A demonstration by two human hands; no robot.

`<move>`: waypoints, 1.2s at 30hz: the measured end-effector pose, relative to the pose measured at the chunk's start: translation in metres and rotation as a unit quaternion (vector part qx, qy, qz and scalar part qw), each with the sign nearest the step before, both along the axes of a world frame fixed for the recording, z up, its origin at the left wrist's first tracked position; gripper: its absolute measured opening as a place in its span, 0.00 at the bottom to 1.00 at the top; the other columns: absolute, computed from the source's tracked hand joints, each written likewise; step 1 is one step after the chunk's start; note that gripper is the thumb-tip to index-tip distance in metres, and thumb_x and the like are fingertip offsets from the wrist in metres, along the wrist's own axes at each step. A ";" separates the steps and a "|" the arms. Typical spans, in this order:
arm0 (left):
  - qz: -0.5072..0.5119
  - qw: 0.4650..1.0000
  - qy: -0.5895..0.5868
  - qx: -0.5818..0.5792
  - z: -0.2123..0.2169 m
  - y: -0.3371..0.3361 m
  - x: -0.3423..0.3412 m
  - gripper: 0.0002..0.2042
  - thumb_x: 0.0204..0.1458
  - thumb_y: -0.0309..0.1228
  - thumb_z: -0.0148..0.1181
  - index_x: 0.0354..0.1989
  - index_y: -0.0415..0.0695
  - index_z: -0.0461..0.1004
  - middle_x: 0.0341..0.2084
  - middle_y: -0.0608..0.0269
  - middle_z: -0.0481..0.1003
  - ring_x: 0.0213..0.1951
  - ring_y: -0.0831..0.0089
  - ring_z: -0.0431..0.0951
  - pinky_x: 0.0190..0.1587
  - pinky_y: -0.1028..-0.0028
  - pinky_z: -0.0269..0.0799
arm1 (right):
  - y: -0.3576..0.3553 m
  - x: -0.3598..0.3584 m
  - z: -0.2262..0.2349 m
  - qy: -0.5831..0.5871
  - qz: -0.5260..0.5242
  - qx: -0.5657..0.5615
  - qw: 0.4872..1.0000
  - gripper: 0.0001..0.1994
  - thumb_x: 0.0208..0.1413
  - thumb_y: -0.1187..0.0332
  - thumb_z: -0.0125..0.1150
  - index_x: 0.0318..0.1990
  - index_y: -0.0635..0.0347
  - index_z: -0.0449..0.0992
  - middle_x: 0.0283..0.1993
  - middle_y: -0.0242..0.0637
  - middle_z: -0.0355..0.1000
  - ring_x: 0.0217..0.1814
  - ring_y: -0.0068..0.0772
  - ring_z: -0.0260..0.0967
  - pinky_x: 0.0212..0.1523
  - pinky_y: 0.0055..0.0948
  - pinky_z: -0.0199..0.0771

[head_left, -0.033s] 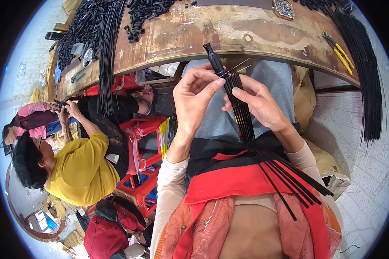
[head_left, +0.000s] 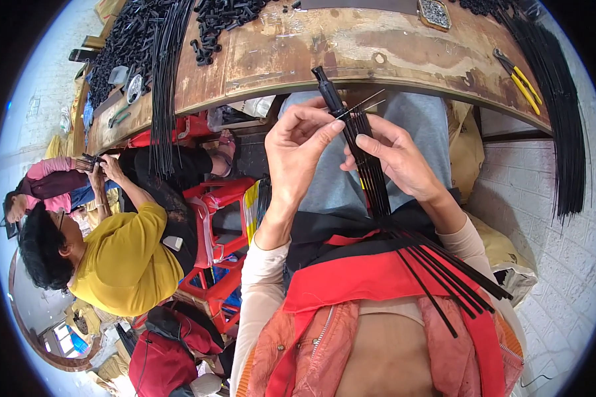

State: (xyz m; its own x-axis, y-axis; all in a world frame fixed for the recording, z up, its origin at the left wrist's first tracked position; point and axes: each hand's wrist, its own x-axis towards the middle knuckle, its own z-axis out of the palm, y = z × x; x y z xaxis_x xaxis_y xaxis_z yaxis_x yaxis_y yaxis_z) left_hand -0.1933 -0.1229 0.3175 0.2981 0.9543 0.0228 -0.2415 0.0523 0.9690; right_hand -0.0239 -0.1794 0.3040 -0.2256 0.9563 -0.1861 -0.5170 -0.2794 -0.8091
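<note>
A black umbrella frame [head_left: 371, 173] with a dark cylindrical end piece [head_left: 326, 89] slants from below the table edge down across my lap. Its long ribs run together in the middle and fan out over the red cloth at my waist. At the base of the end piece, my left hand [head_left: 298, 135] pinches a thin wire [head_left: 366, 102] between thumb and fingertips. Two wire ends stick out to the right. My right hand [head_left: 394, 153] grips the bundled ribs, its thumb on top and its other fingers partly hidden behind them.
The wooden table [head_left: 271, 56] holds a heap of black parts [head_left: 122, 49], hanging black rods [head_left: 165, 92], a tin of small metal pieces [head_left: 434, 14] and yellow-handled pliers [head_left: 524, 89]. More rods [head_left: 566, 126] hang at right. Red stools [head_left: 212, 231] and a co-worker in yellow [head_left: 122, 258] are at left.
</note>
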 end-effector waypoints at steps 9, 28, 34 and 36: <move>-0.047 0.994 -0.077 -0.064 -0.002 0.011 -0.005 0.08 0.48 0.13 0.62 0.27 0.40 0.71 0.44 0.46 0.76 0.49 0.63 0.78 0.53 0.68 0.72 | -0.001 0.003 -0.003 0.016 0.016 0.005 1.000 0.15 0.63 0.67 0.53 0.54 0.65 0.66 0.38 0.36 0.71 0.38 0.27 0.71 0.47 0.37 0.77; -0.135 0.962 -0.193 -0.135 -0.007 0.024 -0.003 0.33 0.47 0.16 0.62 0.63 0.40 0.55 0.47 0.47 0.75 0.52 0.59 0.75 0.57 0.63 0.70 | 0.001 0.003 -0.002 0.011 0.018 0.004 1.000 0.16 0.63 0.66 0.53 0.54 0.66 0.67 0.38 0.39 0.71 0.40 0.31 0.73 0.46 0.36 0.78; -0.135 0.967 -0.183 -0.116 -0.006 0.023 -0.003 0.34 0.47 0.17 0.64 0.63 0.39 0.55 0.47 0.48 0.75 0.52 0.59 0.75 0.57 0.63 0.70 | 0.001 0.001 -0.004 0.033 0.028 0.026 0.999 0.15 0.64 0.67 0.52 0.53 0.66 0.67 0.38 0.38 0.72 0.40 0.30 0.73 0.45 0.35 0.78; -0.155 0.953 -0.219 -0.140 -0.007 0.023 -0.004 0.34 0.47 0.17 0.64 0.62 0.39 0.55 0.47 0.48 0.75 0.52 0.59 0.75 0.57 0.63 0.70 | 0.000 0.001 -0.005 0.026 0.027 0.033 0.999 0.14 0.64 0.68 0.52 0.53 0.66 0.67 0.38 0.38 0.72 0.40 0.30 0.73 0.45 0.35 0.78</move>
State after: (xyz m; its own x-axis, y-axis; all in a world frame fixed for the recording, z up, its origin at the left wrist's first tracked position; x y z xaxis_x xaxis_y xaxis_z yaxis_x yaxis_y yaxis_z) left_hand -0.1973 -0.0998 0.3102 0.5873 0.8087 -0.0327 -0.5509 0.4291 0.7158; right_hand -0.0233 -0.1794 0.2988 -0.2848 0.9523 -0.1097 -0.5446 -0.2549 -0.7990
